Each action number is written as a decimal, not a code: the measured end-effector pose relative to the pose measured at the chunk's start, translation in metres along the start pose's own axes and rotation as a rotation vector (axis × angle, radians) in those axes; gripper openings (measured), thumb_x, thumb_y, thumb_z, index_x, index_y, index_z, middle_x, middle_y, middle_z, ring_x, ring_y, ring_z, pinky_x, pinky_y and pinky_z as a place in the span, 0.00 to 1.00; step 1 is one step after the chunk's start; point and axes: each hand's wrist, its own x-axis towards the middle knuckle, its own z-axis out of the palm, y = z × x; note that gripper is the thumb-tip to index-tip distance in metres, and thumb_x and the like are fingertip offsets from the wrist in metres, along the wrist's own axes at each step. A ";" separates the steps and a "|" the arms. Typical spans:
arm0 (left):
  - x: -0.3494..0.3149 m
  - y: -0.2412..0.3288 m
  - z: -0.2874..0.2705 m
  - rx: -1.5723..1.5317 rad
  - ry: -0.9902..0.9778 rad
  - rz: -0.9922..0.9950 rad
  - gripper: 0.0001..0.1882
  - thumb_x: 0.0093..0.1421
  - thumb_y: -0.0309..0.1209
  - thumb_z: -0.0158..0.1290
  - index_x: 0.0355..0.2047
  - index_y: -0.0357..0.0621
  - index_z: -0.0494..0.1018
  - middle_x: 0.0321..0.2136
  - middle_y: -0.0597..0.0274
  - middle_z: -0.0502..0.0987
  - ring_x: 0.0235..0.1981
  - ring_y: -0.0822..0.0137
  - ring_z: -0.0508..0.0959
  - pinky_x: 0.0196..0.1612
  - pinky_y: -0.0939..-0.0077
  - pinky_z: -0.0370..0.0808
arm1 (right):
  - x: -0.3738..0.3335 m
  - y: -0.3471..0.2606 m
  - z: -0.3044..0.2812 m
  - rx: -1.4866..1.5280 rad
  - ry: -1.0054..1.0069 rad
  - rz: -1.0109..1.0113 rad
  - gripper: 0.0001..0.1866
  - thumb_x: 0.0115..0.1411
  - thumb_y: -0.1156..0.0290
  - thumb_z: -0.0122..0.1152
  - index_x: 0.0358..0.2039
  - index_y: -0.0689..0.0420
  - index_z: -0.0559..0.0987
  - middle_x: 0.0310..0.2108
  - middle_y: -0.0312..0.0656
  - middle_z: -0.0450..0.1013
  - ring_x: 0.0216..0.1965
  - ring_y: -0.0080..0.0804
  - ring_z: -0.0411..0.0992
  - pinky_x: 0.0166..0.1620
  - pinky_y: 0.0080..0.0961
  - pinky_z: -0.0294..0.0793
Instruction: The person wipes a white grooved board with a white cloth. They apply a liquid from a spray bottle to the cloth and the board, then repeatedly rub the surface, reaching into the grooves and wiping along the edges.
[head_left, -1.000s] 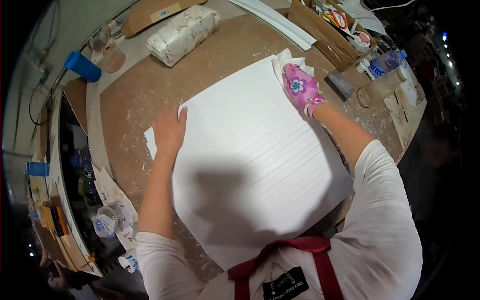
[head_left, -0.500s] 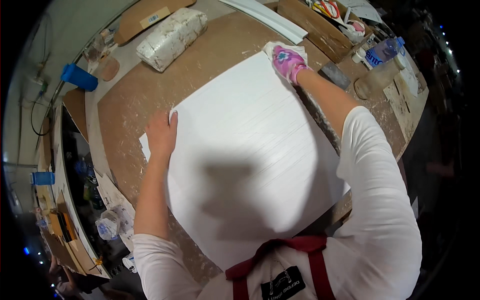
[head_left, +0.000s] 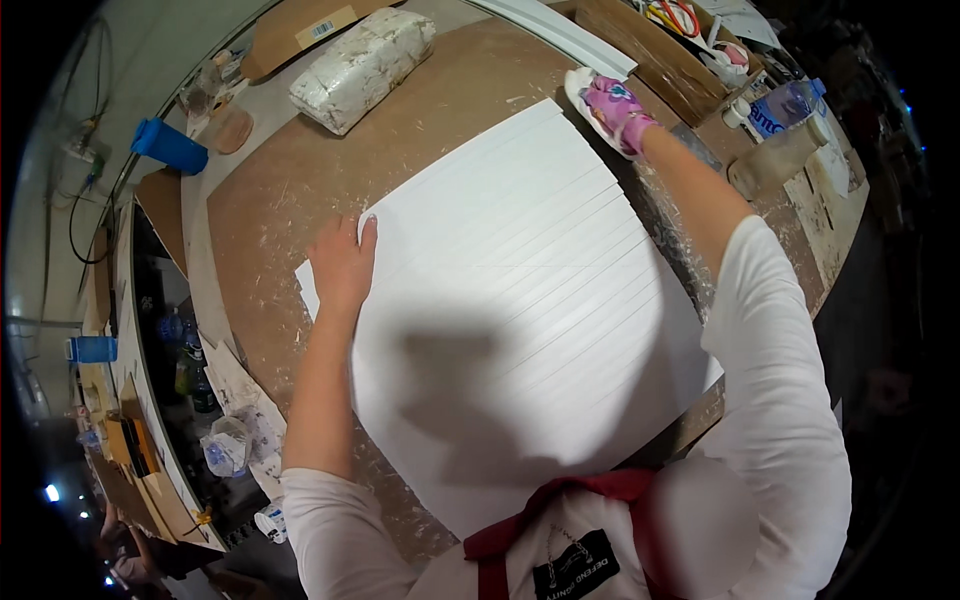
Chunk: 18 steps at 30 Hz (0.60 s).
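Observation:
A wide stack of overlapping white sheets (head_left: 480, 240) lies on the brown work board, their right edges fanned in thin steps. My bare left hand (head_left: 343, 262) rests at its left side, thumb apart along the sheets' edge and fingers on the board; a small white corner sticks out beside the wrist. My right hand (head_left: 617, 110), in a pink flowered glove, is closed on a white cloth (head_left: 584, 98) just off the stack's far right corner. The glove hides part of the cloth, and my head's shadow falls on the sheets.
Behind the stack lie a plastic-wrapped block (head_left: 360, 70) and a white trim strip (head_left: 565, 35). A cardboard box (head_left: 655, 60) of tools, a plastic bottle (head_left: 785, 108) and a cloudy jar (head_left: 775, 160) stand at right. A blue cup (head_left: 170, 145) is at left.
My right hand has moved right with the cloth, off the sheets' far corner. The fanned steps at the right edge now show more clearly. My left hand stays at the left edge.

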 end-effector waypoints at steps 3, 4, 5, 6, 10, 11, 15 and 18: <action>-0.004 -0.007 0.006 -0.045 0.020 -0.022 0.21 0.63 0.45 0.42 0.42 0.40 0.73 0.40 0.53 0.74 0.44 0.52 0.72 0.50 0.57 0.62 | -0.052 -0.043 0.004 0.478 -0.175 0.312 0.13 0.57 0.59 0.53 0.36 0.53 0.73 0.29 0.34 0.70 0.31 0.22 0.68 0.32 0.21 0.68; -0.002 -0.004 0.009 -0.066 0.021 -0.015 0.21 0.63 0.45 0.42 0.42 0.40 0.73 0.40 0.53 0.74 0.44 0.52 0.72 0.50 0.57 0.63 | -0.049 -0.024 0.010 0.443 -0.181 0.344 0.13 0.56 0.59 0.55 0.38 0.53 0.73 0.31 0.34 0.70 0.32 0.22 0.68 0.33 0.21 0.68; -0.001 -0.002 0.008 -0.075 0.012 -0.010 0.21 0.63 0.45 0.42 0.42 0.40 0.73 0.40 0.52 0.74 0.44 0.52 0.72 0.50 0.57 0.63 | -0.044 -0.018 0.007 0.431 -0.186 0.358 0.13 0.57 0.59 0.54 0.38 0.52 0.73 0.31 0.34 0.70 0.32 0.22 0.68 0.33 0.21 0.68; -0.001 0.000 0.008 -0.085 0.003 -0.005 0.21 0.63 0.45 0.43 0.42 0.40 0.73 0.40 0.52 0.74 0.44 0.52 0.72 0.49 0.57 0.63 | -0.038 -0.012 0.001 0.418 -0.190 0.371 0.12 0.57 0.59 0.54 0.38 0.51 0.73 0.31 0.34 0.70 0.32 0.22 0.69 0.33 0.21 0.69; 0.000 -0.001 0.003 -0.033 0.019 0.002 0.20 0.62 0.44 0.44 0.41 0.40 0.73 0.37 0.50 0.74 0.42 0.51 0.72 0.49 0.56 0.63 | -0.042 0.030 -0.014 0.597 -0.121 0.177 0.13 0.57 0.59 0.54 0.37 0.53 0.74 0.29 0.37 0.71 0.32 0.23 0.69 0.33 0.22 0.70; 0.000 0.000 0.002 -0.042 0.017 0.003 0.20 0.62 0.44 0.44 0.41 0.39 0.73 0.37 0.50 0.74 0.42 0.50 0.72 0.48 0.56 0.64 | -0.046 0.040 -0.025 0.490 -0.141 0.176 0.14 0.57 0.58 0.54 0.37 0.54 0.74 0.30 0.38 0.71 0.33 0.25 0.70 0.34 0.23 0.70; 0.008 0.006 -0.001 -0.226 -0.050 0.027 0.21 0.60 0.44 0.48 0.43 0.39 0.73 0.39 0.48 0.75 0.41 0.49 0.74 0.46 0.58 0.68 | -0.087 0.001 -0.032 0.449 -0.049 0.272 0.23 0.56 0.54 0.58 0.40 0.62 0.73 0.37 0.43 0.73 0.36 0.34 0.70 0.42 0.28 0.70; 0.052 0.060 0.003 -0.399 -0.228 0.049 0.28 0.56 0.47 0.52 0.50 0.38 0.70 0.47 0.45 0.73 0.47 0.51 0.74 0.48 0.64 0.70 | -0.100 0.001 -0.019 0.248 -0.190 0.153 0.26 0.56 0.52 0.58 0.45 0.61 0.72 0.39 0.48 0.73 0.40 0.37 0.70 0.47 0.29 0.67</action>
